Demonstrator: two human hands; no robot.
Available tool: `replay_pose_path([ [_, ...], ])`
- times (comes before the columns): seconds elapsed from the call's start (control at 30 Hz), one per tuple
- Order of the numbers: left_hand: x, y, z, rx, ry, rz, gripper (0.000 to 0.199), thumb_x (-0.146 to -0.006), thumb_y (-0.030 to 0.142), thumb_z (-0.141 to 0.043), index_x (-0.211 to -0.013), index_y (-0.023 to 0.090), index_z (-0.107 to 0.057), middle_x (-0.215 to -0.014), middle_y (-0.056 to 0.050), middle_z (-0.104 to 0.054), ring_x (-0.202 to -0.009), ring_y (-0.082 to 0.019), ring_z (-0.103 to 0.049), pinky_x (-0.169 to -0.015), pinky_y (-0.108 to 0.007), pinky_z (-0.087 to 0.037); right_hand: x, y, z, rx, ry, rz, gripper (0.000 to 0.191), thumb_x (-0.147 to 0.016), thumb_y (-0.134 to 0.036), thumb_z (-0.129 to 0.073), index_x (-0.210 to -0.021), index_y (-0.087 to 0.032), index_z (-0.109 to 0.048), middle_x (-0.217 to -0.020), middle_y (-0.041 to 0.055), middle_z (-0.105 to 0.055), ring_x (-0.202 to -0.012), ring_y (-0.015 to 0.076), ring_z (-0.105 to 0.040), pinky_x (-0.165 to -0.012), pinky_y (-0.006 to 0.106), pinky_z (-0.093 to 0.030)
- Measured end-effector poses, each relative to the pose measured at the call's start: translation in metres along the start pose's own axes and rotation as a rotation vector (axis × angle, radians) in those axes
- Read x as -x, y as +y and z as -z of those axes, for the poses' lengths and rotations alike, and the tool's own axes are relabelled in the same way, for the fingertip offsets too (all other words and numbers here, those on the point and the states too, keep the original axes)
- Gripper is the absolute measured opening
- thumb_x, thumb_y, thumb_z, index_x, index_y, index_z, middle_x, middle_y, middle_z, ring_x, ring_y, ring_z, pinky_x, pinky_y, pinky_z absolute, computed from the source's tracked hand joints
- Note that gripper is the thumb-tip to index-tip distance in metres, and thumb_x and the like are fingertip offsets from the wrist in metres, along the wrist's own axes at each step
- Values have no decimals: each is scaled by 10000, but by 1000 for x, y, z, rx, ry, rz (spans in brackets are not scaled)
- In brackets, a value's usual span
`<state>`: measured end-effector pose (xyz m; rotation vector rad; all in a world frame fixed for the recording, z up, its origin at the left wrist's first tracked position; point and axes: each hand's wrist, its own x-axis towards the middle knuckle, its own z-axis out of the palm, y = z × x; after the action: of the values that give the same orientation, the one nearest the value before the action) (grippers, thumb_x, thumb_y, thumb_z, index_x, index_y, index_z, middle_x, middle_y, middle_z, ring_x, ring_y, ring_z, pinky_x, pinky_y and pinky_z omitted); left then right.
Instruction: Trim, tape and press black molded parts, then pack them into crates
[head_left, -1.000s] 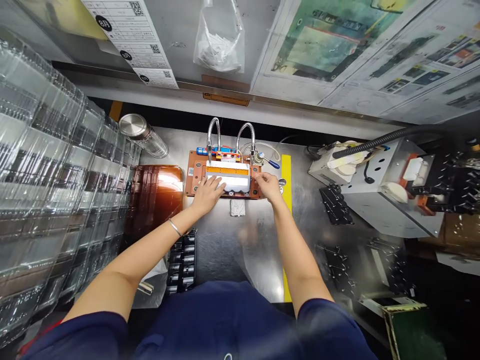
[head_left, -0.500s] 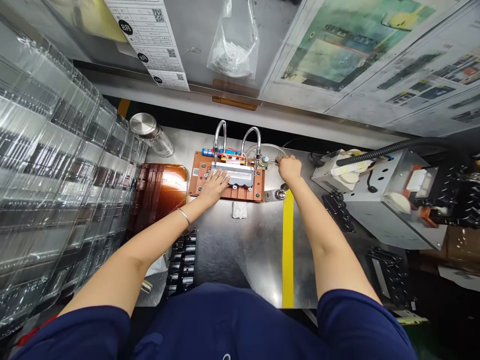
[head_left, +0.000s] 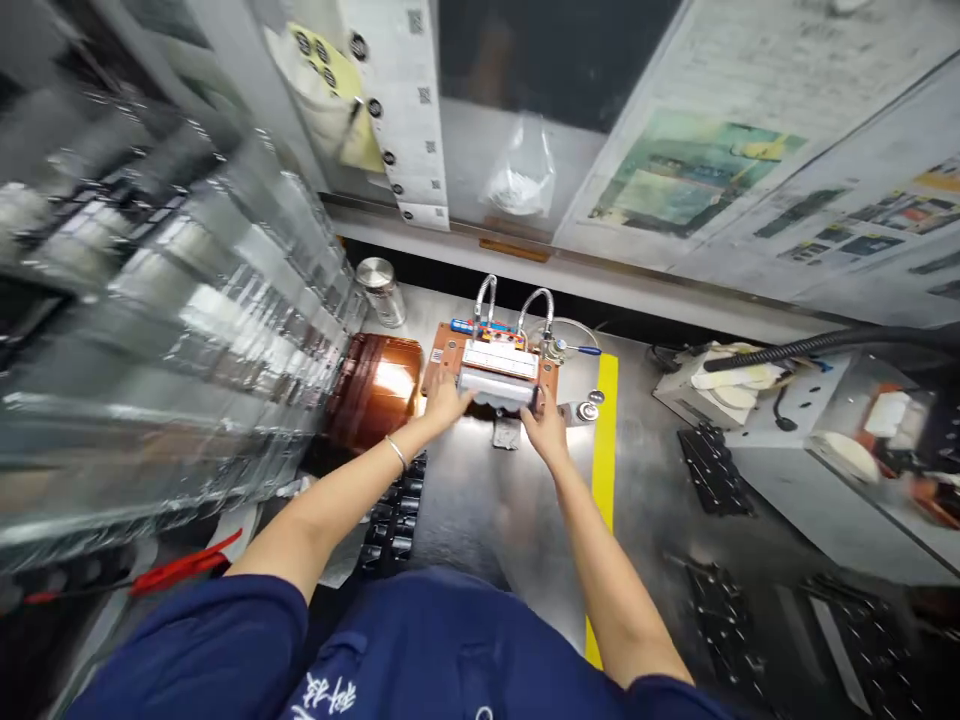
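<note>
A long silver-grey part with a dark scalloped near edge [head_left: 496, 388] is at the front of a brown fixture plate [head_left: 549, 377]. My left hand [head_left: 448, 402] is closed on its left end, thumb along the near side. My right hand [head_left: 546, 430] grips the right end the same way. The part looks tipped toward me, off its bed; whether it still touches the plate cannot be made out. Two bendy metal hoses [head_left: 536, 297] arch over the fixture's back. A lever with a blue handle [head_left: 589, 350] sticks out at its right.
A glass jar with a metal lid [head_left: 382, 292] and an amber tray [head_left: 379, 385] stand at the left, beside stacked clear plastic trays [head_left: 247, 330]. A small whitish pad [head_left: 506, 433] lies in front. Black moulded parts [head_left: 716, 470] and a white machine [head_left: 701, 385] are at the right.
My right hand has left the lever and taken the part's right end. My left hand has moved from lying on top to gripping the left end. The part has tipped toward me.
</note>
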<state>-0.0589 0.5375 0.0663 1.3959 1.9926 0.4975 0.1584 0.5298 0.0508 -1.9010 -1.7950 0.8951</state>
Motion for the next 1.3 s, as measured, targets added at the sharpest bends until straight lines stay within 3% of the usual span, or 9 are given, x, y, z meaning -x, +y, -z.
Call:
replay_pose_path([
  [0.2, 104, -33, 19, 114, 25, -431, 355, -708, 154, -652, -1059, 185, -618, -1022, -116, -644, -1000, -245, -614, -876, -392, -513, 72, -8, 7, -108, -79, 65, 445, -743, -222, -431, -1153, -192, -601, -1145, 119, -664, -962, 229, -647, -796, 354, -533],
  [0.37, 151, -45, 36, 109, 62, -835, 466, -684, 2, -465, -1074, 197, -630, -1173, -118, -636, -1150, -235, -566, -999, -452, -452, 137, -61, -6, 121, -428, 27, 371, -757, -157, -504, -1112, -160, -613, -770, 76, -712, -723, 212, -658, -688, 305, -494],
  [0.5, 176, -57, 51, 191, 76, -452, 298, -690, 137, -617, -985, 173, -628, -1057, -125, -680, -1038, -276, -630, -938, -469, -498, 154, -79, -14, -399, -819, 223, 472, -800, -357, -575, -1241, -189, -549, -718, 12, -681, -589, 154, -612, -593, 273, -484],
  [0.6, 193, -66, 66, 465, 121, 100, 342, -657, 334, -738, -909, 158, -588, -870, -88, -669, -825, -249, -661, -717, -423, -579, 123, -64, -13, -438, -400, 70, 435, -831, -418, -500, -1177, -167, -579, -875, 66, -678, -735, 176, -617, -672, 307, -494],
  [0.7, 209, -67, 83, 873, 65, 345, 415, -631, 383, -776, -906, 152, -568, -892, -69, -647, -736, -194, -647, -550, -339, -583, 82, -40, -22, -45, 19, -152, 465, -786, -382, -570, -1177, -132, -556, -1216, 163, -576, -1081, 266, -530, -880, 383, -442],
  [0.97, 236, -66, 99, 1183, 17, 334, 475, -621, 330, -803, -1004, 141, -594, -950, -71, -667, -766, -184, -653, -584, -315, -586, 81, -38, -56, 76, 42, -224, 487, -817, -352, -527, -1257, -143, -514, -1190, 144, -605, -1089, 274, -511, -888, 380, -432],
  [1.07, 239, -71, 91, 1177, 13, 311, 523, -554, 245, -833, -1001, 144, -582, -954, -61, -655, -821, -185, -641, -653, -335, -590, 121, -69, -60, -100, 154, 198, 486, -817, -398, -523, -1240, -161, -551, -1242, 132, -590, -1094, 253, -518, -900, 365, -443],
  [1.17, 241, -68, 84, 1152, -20, 299, 544, -539, 239, -837, -1004, 140, -572, -925, -58, -647, -808, -184, -633, -657, -345, -587, 150, -93, -58, -121, 58, 665, 434, -774, -398, -601, -1165, -214, -637, -1280, 96, -585, -1112, 250, -523, -947, 382, -422],
  [1.3, 251, -56, 87, 1120, 4, 274, 542, -553, 259, -831, -1018, 143, -576, -961, -65, -647, -852, -196, -632, -684, -342, -583, 126, -83, -38, -72, 112, 438, 440, -778, -371, -592, -1174, -190, -651, -1267, 102, -603, -1117, 258, -519, -976, 397, -410],
])
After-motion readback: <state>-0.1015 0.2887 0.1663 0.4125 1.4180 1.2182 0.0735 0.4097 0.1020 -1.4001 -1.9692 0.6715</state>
